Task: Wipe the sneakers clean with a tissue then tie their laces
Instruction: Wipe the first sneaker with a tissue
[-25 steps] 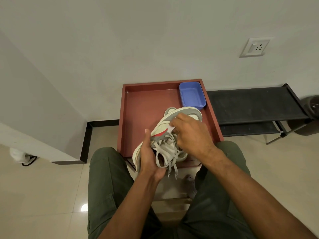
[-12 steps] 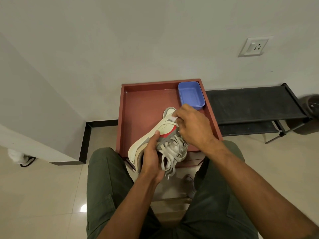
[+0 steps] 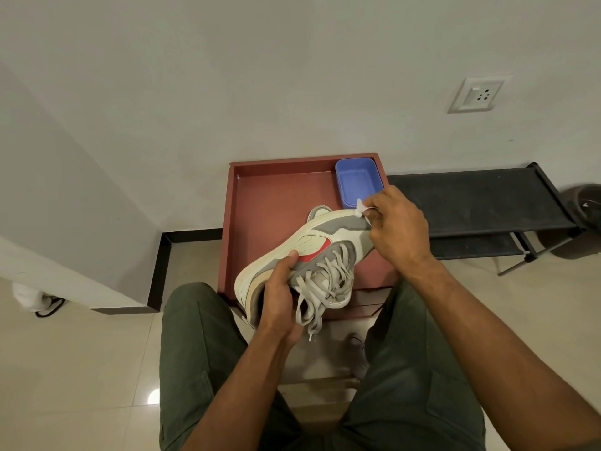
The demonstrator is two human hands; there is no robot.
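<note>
Looking down from a head-worn camera, a seated person in olive-green trousers [image 3: 201,346] holds a sneaker [image 3: 312,245] tilted on its side above a shallow reddish-brown tray [image 3: 260,203]. The left hand [image 3: 279,297] grips the shoe at its near end, fingers curled round the heel and collar, thumb pressed on the cream side panel. The sneaker is cream and grey with a red patch on its side, and its toe points to the far right. Loose grey laces [image 3: 322,288] hang untied from the tongue and dangle toward the person's lap. The right hand [image 3: 398,229] pinches a small white tissue [image 3: 360,209] between thumb and fingertips and presses it against the toe end of the shoe. Behind the held shoe, part of a second sneaker [image 3: 320,211] lies in the tray, mostly hidden. A blue plastic container [image 3: 357,183] sits in the tray's far right corner, just beyond the tissue. To the right of the tray stands a low black rack [image 3: 481,203] against the pale wall, with a white electrical socket [image 3: 478,94] above it. The floor [image 3: 81,369] is glossy cream tile.
</note>
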